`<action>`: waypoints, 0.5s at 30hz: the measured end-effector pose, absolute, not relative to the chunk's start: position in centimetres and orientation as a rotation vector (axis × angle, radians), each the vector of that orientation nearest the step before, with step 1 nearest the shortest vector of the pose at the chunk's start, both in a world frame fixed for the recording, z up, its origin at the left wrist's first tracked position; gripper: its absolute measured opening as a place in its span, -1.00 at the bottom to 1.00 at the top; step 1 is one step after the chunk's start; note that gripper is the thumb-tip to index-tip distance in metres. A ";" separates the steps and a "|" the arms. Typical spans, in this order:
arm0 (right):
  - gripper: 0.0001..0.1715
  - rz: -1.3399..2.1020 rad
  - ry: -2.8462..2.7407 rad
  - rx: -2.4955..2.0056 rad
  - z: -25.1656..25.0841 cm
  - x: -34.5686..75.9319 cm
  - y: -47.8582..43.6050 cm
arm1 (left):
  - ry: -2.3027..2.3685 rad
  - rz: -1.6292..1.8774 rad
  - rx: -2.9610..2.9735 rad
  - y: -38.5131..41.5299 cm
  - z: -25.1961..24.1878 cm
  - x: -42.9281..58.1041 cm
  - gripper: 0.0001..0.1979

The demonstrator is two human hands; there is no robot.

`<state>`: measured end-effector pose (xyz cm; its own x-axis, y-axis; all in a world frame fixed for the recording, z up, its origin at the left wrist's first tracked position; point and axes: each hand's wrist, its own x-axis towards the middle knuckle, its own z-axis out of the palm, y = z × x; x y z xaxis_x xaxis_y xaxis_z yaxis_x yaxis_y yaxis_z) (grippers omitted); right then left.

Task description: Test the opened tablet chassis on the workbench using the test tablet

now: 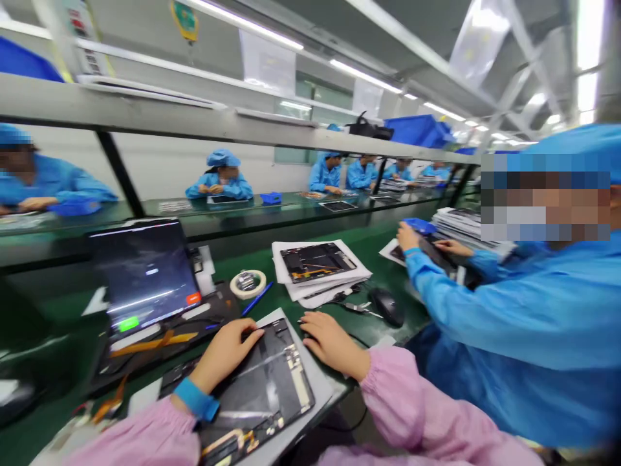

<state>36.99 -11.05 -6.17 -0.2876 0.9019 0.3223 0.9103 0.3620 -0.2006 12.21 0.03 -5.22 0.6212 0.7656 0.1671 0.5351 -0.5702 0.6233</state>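
Note:
An opened tablet chassis with exposed dark internals lies on a white sheet at the table's near edge. My left hand rests on its upper left part, fingers curled down onto the surface near the top edge. My right hand lies on the chassis's upper right corner, fingers bent and pressing there. Both wrists come out of pink sleeves; the left one wears a blue wrist band. Neither hand lifts anything that I can make out.
A lit tilted screen stands on a fixture to the left. A tape roll, a blue pen, a stack of tablet parts and a mouse lie beyond. A co-worker in blue works close on the right.

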 end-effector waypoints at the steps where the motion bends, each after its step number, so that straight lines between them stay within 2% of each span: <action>1: -0.67 -0.038 -2.249 -1.566 -6.4 37.1 -11.1 | 0.994 0.699 2.359 -0.1 -4.6 12.0 -0.72; 4: -0.63 -0.094 -2.226 -1.522 -7.5 38.3 -10.3 | 1.114 1.055 2.413 1.1 -2.4 10.2 -0.81; 6: -0.59 -0.100 -2.248 -1.458 -8.4 39.2 -8.9 | 1.472 1.292 2.318 3.2 -1.3 7.3 -0.81; 8: -0.57 -0.098 -2.278 -1.409 -9.1 39.8 -7.9 | 1.958 1.422 2.048 5.1 -0.7 3.4 -0.68; 11: -0.53 -0.107 -2.300 -1.383 -9.5 40.1 -7.6 | 2.338 1.216 1.656 6.9 -1.0 -2.3 -0.54; 15: -0.52 -0.124 -2.300 -1.390 -9.5 40.1 -7.8 | 2.231 0.936 1.707 8.3 -2.5 -5.7 -0.73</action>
